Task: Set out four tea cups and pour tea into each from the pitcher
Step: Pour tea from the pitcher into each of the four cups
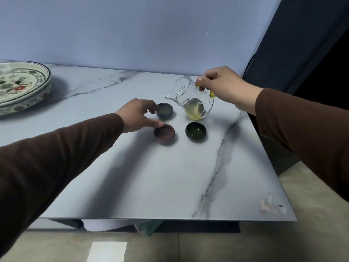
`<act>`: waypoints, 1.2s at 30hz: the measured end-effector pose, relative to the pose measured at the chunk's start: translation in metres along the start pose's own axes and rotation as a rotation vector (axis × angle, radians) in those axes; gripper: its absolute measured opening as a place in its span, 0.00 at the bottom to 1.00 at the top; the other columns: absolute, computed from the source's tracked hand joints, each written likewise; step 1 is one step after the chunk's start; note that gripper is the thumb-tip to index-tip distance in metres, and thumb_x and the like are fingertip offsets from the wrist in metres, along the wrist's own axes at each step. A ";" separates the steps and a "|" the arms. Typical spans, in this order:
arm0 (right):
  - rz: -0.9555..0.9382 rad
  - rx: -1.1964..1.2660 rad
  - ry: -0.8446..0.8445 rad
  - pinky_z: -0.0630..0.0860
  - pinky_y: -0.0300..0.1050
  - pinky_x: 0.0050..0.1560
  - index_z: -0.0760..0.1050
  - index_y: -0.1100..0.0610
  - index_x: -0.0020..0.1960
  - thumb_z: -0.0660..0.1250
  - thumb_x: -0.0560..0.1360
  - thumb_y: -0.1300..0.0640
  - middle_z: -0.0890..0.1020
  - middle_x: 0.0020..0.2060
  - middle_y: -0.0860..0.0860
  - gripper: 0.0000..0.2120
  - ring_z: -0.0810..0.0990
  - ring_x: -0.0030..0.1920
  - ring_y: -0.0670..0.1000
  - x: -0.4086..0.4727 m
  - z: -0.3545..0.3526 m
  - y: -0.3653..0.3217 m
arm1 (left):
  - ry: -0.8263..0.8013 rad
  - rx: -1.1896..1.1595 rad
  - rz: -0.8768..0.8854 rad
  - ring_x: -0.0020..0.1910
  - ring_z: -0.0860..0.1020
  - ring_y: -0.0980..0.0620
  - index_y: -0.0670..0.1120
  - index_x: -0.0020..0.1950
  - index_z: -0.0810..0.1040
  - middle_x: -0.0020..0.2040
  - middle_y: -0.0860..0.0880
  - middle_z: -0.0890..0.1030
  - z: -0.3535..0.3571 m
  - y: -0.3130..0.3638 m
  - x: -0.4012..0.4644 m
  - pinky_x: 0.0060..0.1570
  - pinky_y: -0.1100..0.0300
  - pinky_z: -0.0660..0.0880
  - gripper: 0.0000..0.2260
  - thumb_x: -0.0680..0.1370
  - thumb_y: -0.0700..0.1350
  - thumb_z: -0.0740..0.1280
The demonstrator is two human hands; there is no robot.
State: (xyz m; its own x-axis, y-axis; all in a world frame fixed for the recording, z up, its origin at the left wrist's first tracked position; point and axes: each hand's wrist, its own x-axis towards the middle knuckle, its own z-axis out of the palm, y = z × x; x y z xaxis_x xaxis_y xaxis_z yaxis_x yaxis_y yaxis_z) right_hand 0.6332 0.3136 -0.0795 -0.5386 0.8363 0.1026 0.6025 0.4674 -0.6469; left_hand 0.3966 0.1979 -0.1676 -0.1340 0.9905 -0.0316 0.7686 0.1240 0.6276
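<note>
Only three cups visible; a fourth may sit behind the glass pitcher [190, 99], cannot tell. Patterned plate [22, 86] cut off at left edge. Right hand [224, 87] grips the pitcher's handle from above, pitcher tilted, spout left, a little yellow tea at its bottom. Left hand [138, 115] open, fingers spread, thumb touching the brown cup [164, 133], fingertips at the blue cup [164, 110]. Green cup [195, 131] stands apart on the marble tabletop [151, 176].
</note>
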 end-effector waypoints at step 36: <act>-0.453 -0.791 -0.058 0.61 0.46 0.38 0.69 0.50 0.40 0.62 0.78 0.44 0.70 0.33 0.47 0.12 0.70 0.40 0.56 -0.038 0.018 -0.056 | -0.081 -0.018 -0.040 0.55 0.76 0.49 0.53 0.62 0.78 0.57 0.52 0.79 0.034 -0.001 -0.023 0.52 0.59 0.69 0.27 0.64 0.54 0.79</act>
State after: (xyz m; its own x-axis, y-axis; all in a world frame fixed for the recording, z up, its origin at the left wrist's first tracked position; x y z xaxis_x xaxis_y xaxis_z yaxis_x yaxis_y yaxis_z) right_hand 0.6091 0.2508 -0.0608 -0.8381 0.5188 0.1686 0.5423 0.8258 0.1547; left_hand 0.4205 0.1770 -0.1936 -0.1134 0.9864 -0.1193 0.7521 0.1637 0.6384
